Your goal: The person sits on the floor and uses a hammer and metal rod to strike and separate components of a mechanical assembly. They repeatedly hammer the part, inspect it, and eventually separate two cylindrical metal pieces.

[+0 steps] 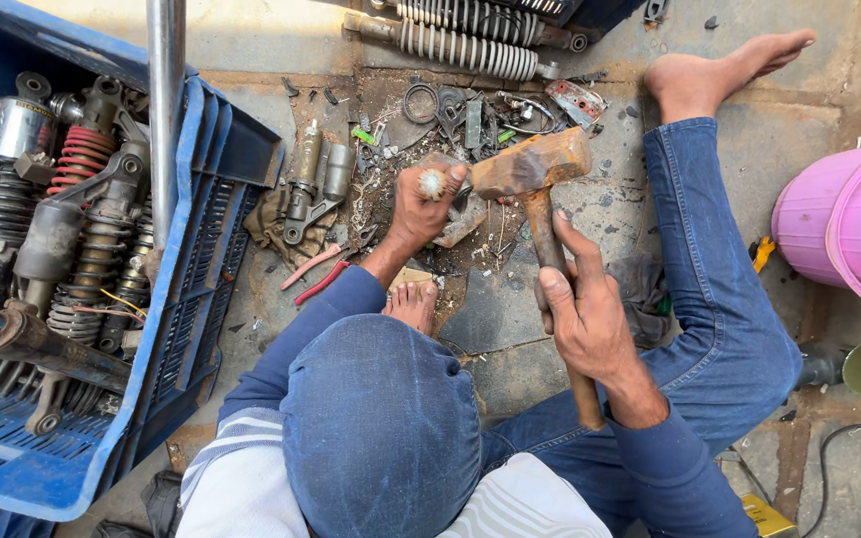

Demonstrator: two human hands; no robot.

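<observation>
Fingers of the left hand (421, 207) pinch a small part (433, 183); right hand (582, 317) grips the hammer (533, 164) beside it.

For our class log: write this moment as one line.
right hand: grips hammer | left hand: holds small metal part | hammer head beside part
</observation>
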